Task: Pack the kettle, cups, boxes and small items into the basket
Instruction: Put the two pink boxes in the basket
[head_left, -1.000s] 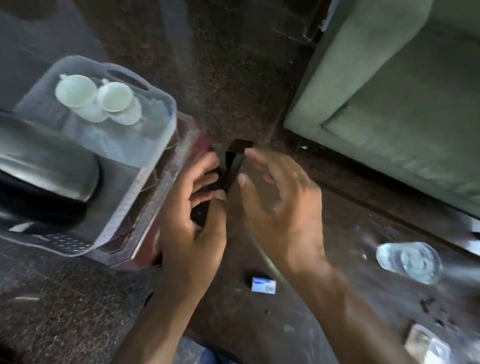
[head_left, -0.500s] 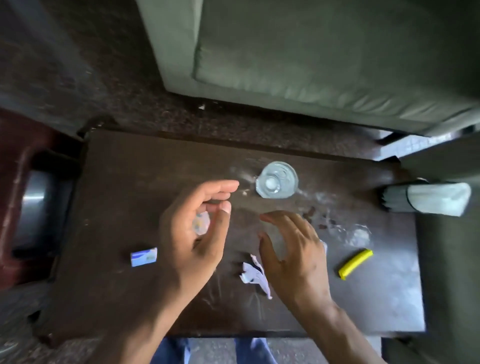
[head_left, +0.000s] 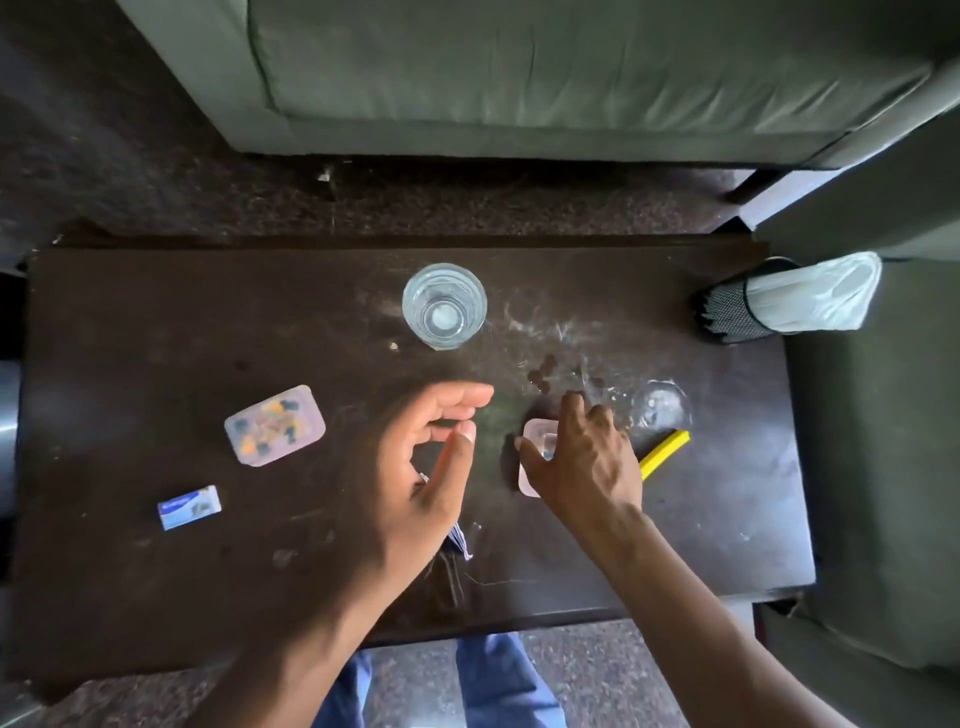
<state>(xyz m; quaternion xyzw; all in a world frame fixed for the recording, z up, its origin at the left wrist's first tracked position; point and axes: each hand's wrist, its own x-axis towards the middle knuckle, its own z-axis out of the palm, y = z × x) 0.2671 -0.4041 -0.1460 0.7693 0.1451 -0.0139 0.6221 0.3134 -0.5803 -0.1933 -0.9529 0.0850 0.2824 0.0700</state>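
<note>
On the dark table (head_left: 156, 322), my right hand (head_left: 587, 462) lies over a small pinkish clear box (head_left: 532, 462), thumb at its left edge and fingers across its top. My left hand (head_left: 426, 467) hovers beside it with fingers curled apart and nothing in it. Left of it lie a clear plastic box of colourful bits (head_left: 274, 425) and a small blue-and-white box (head_left: 189, 507). A glass of water (head_left: 444, 306) stands at the back middle. A yellow stick-shaped item (head_left: 667, 451) lies right of my right hand. The basket is out of view.
A scrap of white paper (head_left: 461, 543) peeks out under my left wrist. A clear round lid or glass (head_left: 662, 408) sits near some dark crumbs (head_left: 540, 371). A black mesh holder with a white bag (head_left: 769, 306) lies at the right corner. A green sofa (head_left: 519, 78) stands behind.
My view swung from the basket and kettle on the left to the table. My right hand moved onto the small clear box; my left hand stayed open over the table.
</note>
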